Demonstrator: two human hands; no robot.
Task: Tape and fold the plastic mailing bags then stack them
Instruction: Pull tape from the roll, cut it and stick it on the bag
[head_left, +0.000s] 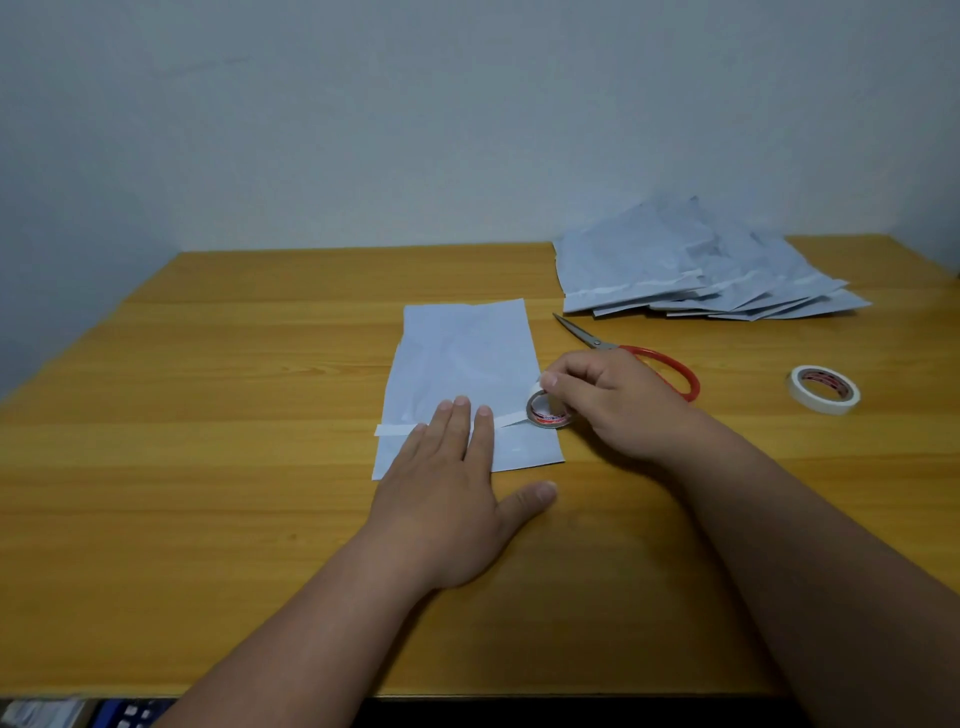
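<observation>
Wooden table (208, 395) against a plain pale wall (363, 104).
Mailing bag (467, 364) lies centre; left hand (447, 499) presses it with flat fingers; right hand (608, 400) grips a tape roll (545, 410) at its right edge. Scissors (639, 358), spare roll (823, 389) right; bag pile (691, 265) far right.

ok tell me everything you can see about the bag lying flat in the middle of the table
The mailing bag is a pale blue-grey plastic rectangle, slightly wrinkled, lying flat on the wooden table with its long side running away from the person. A white tape strip crosses it near the close end, sticking out past its left edge. The left hand presses flat on the strip and bag. The right hand holds a small tape roll at the bag's right edge.
</observation>
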